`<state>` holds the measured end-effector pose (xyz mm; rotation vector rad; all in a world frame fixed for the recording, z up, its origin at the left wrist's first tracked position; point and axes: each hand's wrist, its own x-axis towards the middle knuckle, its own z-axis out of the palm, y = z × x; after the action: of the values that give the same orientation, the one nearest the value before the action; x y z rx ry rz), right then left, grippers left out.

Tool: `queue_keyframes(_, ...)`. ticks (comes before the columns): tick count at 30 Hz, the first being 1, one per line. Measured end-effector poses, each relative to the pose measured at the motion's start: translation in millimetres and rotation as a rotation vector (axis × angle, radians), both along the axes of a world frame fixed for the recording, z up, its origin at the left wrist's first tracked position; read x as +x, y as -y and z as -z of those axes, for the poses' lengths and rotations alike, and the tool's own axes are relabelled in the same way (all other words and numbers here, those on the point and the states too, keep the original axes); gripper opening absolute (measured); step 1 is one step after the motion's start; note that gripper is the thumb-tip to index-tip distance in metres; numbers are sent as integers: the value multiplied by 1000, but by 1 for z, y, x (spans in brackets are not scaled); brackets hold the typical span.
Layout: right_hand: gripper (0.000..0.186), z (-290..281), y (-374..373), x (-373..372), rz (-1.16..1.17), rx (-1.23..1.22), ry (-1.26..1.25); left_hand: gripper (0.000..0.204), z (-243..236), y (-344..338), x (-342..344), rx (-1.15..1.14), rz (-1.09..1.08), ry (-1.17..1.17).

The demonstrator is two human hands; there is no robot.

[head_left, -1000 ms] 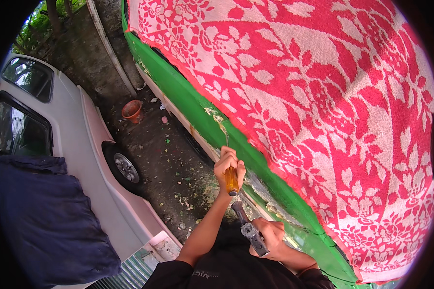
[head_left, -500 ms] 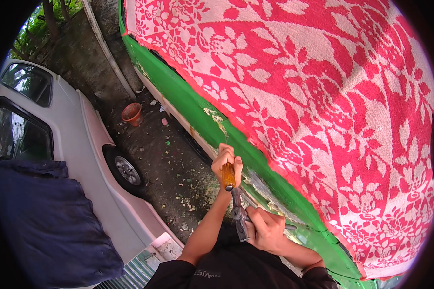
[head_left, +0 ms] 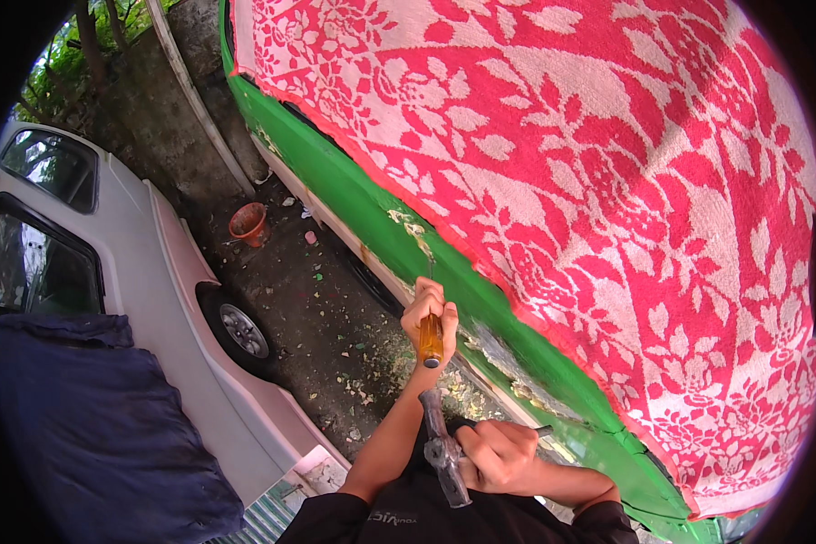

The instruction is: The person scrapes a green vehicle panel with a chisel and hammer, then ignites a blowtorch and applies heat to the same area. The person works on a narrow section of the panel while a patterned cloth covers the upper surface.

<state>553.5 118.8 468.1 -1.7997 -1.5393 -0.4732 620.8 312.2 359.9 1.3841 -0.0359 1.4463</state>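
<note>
My left hand (head_left: 423, 313) is wrapped round the amber handle of a screwdriver (head_left: 432, 341), its thin shaft pointing away from me at a damaged patch of filler (head_left: 412, 227) on the green car body (head_left: 354, 181). In my right hand (head_left: 503, 453) is a hammer (head_left: 442, 451), gripped by its dark handle. The hammer's worn metal head hangs close to my shirt, a short gap below the screwdriver's butt end. Whether the screwdriver's tip touches the car cannot be made out.
A red and white floral towel (head_left: 553, 181) covers the car's upper side. Paint and filler chips (head_left: 372, 372) litter the dark ground. To the left stands a pale car (head_left: 163, 308) with a navy cloth (head_left: 100, 426) over it. An orange pot (head_left: 249, 224) sits near the wall.
The hammer head has come back toward my body, from right at the screwdriver's end to a gap away from it. My left hand stays nearly in place, still on the screwdriver.
</note>
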Motion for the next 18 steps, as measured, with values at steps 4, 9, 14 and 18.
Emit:
queue_keyframes(4,32,0,-15,2,91,-116,-75,34,-1,2,1,39,3,13)
queue_keyframes(9,32,-10,-9,-1,59,-122,-83,33,-1,3,1,-37,10,-7)
queue_keyframes(14,29,-20,-3,5,32,-76,-94,33,-4,4,3,-48,-20,-19)
queue_keyframes(18,30,-1,-5,14,142,-192,-145,33,-11,14,4,-45,-13,-76)
